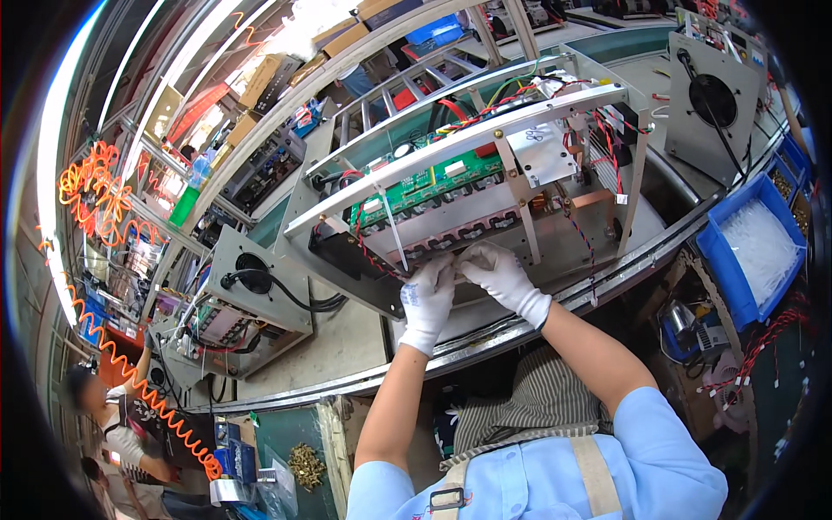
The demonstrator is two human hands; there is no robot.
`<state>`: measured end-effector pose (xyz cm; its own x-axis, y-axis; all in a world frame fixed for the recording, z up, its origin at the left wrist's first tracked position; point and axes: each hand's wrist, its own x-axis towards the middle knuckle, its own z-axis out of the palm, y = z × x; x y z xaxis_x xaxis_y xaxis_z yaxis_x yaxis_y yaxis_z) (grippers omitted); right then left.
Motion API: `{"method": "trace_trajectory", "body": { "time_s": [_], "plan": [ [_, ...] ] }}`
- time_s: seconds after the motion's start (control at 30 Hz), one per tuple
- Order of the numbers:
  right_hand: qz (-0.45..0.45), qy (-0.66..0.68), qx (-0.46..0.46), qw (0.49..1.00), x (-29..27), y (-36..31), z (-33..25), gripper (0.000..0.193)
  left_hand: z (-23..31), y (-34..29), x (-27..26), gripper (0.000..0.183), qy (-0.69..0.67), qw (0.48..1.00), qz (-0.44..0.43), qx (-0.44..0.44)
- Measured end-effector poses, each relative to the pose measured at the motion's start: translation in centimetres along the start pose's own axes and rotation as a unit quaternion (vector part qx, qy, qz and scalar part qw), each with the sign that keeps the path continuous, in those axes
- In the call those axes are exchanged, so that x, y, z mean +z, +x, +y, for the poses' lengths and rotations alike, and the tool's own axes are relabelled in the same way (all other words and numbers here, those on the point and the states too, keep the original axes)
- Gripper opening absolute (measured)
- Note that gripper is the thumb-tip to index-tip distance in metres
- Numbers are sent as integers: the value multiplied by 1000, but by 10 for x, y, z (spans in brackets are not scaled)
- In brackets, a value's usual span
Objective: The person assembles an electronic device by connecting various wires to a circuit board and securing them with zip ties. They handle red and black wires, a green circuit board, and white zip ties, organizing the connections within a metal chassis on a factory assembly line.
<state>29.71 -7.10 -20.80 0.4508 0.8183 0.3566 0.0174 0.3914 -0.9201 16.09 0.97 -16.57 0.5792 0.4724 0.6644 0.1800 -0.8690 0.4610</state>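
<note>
In front of me lies an open metal chassis (pixel 511 260) with a long green circuit board (pixel 438 178) inside. Both my hands wear white gloves and meet at its near lower edge. My left hand (pixel 427 299) is closed, its fingertips pinched by the chassis opening. Against them press the bent fingers of my right hand (pixel 503 273), also closed. Whatever lies between the fingertips is hidden. A white strip like a cable tie (pixel 394 227) slants from the upper rail down beside my left hand. Twisted red-and-black wires (pixel 368 251) run near it.
Other chassis with fans stand at left (pixel 260 299) and right (pixel 693 113) along the line. A blue bin (pixel 737 251) of clear plastic pieces sits right. An orange coiled hose (pixel 143 394) hangs left. Brass fasteners (pixel 305 466) lie lower left. Another person (pixel 130 425) works at far left.
</note>
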Motion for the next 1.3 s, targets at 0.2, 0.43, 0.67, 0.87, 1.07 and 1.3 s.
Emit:
{"method": "trace_trajectory", "body": {
  "time_s": [0.2, 0.43, 0.67, 0.87, 1.07, 1.3],
  "plan": [
    [-64, 13, 85, 994, -2, -1, -26, 16, 10, 6, -33, 23, -115, 964, -135, -196],
    [-70, 72, 98, 990, -3, 1, -18, 17, 16, 14, -49, 23, 11, 961, -208, -181],
    [-83, -56, 38, 994, 4, 1, -23, 16, 20, 19, -49, 20, 68, 960, -235, -133],
    [-68, -215, -76, 971, 8, 0, -41, 16, 6, 8, -47, 22, 5, 973, -173, -152],
    [-18, -230, -186, 955, 19, -32, -53, 7, 16, -2, -14, 18, -23, 968, -5, -248],
    [-2, 31, -52, 998, 28, -28, -47, 7, -14, -24, 11, 30, 20, 990, 20, -136]
  ]
}}
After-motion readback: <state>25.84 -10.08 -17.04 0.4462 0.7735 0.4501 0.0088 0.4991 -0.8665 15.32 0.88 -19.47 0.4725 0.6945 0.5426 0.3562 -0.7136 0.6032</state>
